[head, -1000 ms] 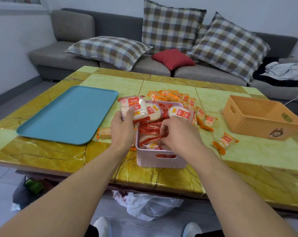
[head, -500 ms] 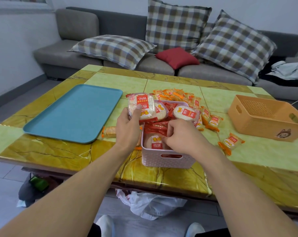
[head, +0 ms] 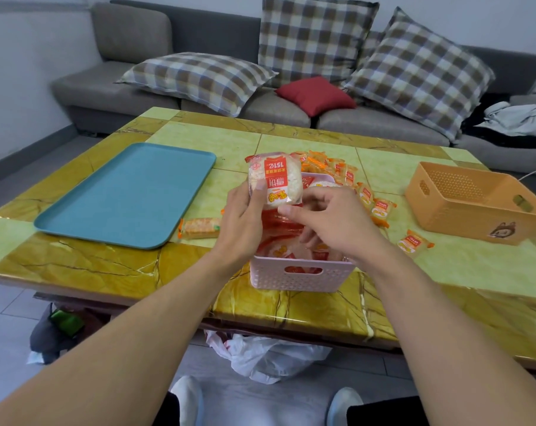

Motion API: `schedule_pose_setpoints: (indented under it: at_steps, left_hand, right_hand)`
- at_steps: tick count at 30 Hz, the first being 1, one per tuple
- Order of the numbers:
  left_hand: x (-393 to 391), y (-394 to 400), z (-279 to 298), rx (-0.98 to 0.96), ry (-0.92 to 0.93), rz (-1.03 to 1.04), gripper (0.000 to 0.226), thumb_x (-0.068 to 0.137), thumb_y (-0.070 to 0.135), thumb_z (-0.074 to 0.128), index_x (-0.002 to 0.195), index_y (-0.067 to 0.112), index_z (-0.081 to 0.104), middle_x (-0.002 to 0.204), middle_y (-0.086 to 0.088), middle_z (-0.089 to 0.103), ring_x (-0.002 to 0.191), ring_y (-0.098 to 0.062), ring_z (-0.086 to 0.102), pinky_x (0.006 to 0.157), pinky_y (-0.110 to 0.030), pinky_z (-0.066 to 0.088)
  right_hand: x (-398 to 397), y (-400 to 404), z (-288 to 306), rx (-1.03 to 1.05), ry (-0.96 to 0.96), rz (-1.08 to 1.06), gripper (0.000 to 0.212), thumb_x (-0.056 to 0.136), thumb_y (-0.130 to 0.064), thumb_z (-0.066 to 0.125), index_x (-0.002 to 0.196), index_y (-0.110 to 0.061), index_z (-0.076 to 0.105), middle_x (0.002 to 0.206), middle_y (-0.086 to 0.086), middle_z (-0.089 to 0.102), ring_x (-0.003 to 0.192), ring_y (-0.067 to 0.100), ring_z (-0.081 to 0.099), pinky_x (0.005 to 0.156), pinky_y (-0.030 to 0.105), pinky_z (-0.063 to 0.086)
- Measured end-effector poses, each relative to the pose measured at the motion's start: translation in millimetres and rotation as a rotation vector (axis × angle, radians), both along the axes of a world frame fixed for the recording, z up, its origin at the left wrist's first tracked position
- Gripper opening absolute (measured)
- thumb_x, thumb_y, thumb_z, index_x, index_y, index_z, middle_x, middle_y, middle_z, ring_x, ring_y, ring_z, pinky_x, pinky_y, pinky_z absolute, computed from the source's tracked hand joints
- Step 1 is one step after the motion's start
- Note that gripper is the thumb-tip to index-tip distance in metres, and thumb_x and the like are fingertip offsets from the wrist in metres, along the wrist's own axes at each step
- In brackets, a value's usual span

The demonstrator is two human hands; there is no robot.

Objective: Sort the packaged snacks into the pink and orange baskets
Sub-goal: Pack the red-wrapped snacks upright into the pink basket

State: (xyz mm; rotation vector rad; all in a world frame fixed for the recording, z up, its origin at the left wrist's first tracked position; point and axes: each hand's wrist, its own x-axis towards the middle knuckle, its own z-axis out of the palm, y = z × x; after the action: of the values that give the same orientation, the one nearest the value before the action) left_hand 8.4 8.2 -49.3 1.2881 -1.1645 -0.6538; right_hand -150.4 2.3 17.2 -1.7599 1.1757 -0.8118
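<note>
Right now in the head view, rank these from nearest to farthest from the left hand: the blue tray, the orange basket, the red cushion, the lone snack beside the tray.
From the left hand:
1. Lone snack, just left of it on the table.
2. Blue tray, farther left.
3. Orange basket, across on the right.
4. Red cushion, back on the sofa.

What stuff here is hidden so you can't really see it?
Head view only:
- Inside the pink basket: the left hand and right hand cover most snacks.
- Right hand's grip: fingertips hidden behind the hand.
- Orange basket: near wall hides its floor.
- Small orange packets: print too small.
</note>
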Motion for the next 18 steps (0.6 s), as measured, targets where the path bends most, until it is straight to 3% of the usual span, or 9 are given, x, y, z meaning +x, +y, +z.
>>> schedule_pose_setpoints:
  at_steps: [2,5,8,10,13,18]
  left_hand:
    - [0.4,0.2,0.8,0.004,-0.022,-0.013,0.049,0.098,0.066,0.037,0.106,0.030,0.069,0.114,0.003,0.066,0.115,-0.020,0.060,0.101,-0.047,0.048]
    - [-0.6,4.0,2.8,0.004,-0.124,-0.041,0.048,0.103,0.054,0.037,0.088,0.020,0.067,0.102,0.022,0.059,0.120,-0.017,0.050,0.104,-0.036,0.039]
    - [-2.9,8.2,2.2,-0.037,-0.137,-0.004,0.058,0.106,0.055,0.024,0.085,0.024,0.069,0.102,0.023,0.063,0.114,0.000,0.051,0.094,-0.015,0.034]
    - [-1.1,7.0,1.8,-0.021,-0.065,0.084,0.058,0.106,0.053,0.024,0.086,0.022,0.068,0.099,0.013,0.067,0.099,0.009,0.056,0.079,-0.006,0.035]
    - [3.4,4.5,5.3,0.053,0.039,0.148,0.056,0.107,0.051,0.029,0.092,0.014,0.069,0.097,0.020,0.061,0.084,0.025,0.049,0.063,0.005,0.032]
    - [5.5,-2.0,-1.8,0.042,0.038,0.156,0.048,0.107,0.044,0.038,0.095,0.009,0.069,0.093,0.016,0.062,0.074,0.031,0.050,0.056,0.005,0.034]
  right_hand:
    - [0.8,-0.1,-2.9,0.022,-0.096,-0.022,0.014,0.087,-0.024,0.079,0.100,-0.021,0.075,0.080,-0.003,0.074,0.068,0.019,0.074,0.055,0.031,0.058]
    - [0.7,-4.3,2.0,0.090,-0.380,-0.081,0.006,0.093,-0.014,0.071,0.099,-0.015,0.070,0.097,0.006,0.075,0.084,0.018,0.075,0.065,0.032,0.060]
    - [-8.2,-13.1,8.5,0.012,-0.505,-0.173,0.004,0.095,-0.014,0.067,0.098,-0.017,0.066,0.091,0.007,0.075,0.083,0.024,0.071,0.079,0.043,0.058]
    - [-17.8,-18.8,9.2,-0.127,-0.381,-0.150,0.006,0.097,-0.021,0.064,0.101,-0.023,0.068,0.091,0.000,0.076,0.087,0.022,0.072,0.088,0.048,0.057]
    - [-27.5,-21.8,6.9,-0.304,0.085,-0.010,0.017,0.101,-0.030,0.058,0.114,-0.033,0.068,0.106,-0.010,0.072,0.098,0.012,0.068,0.089,0.044,0.056]
    - [-11.6,-12.9,-12.3,-0.283,0.702,0.254,0.039,0.094,-0.037,0.068,0.132,-0.034,0.065,0.128,-0.006,0.066,0.112,0.015,0.061,0.097,0.036,0.050]
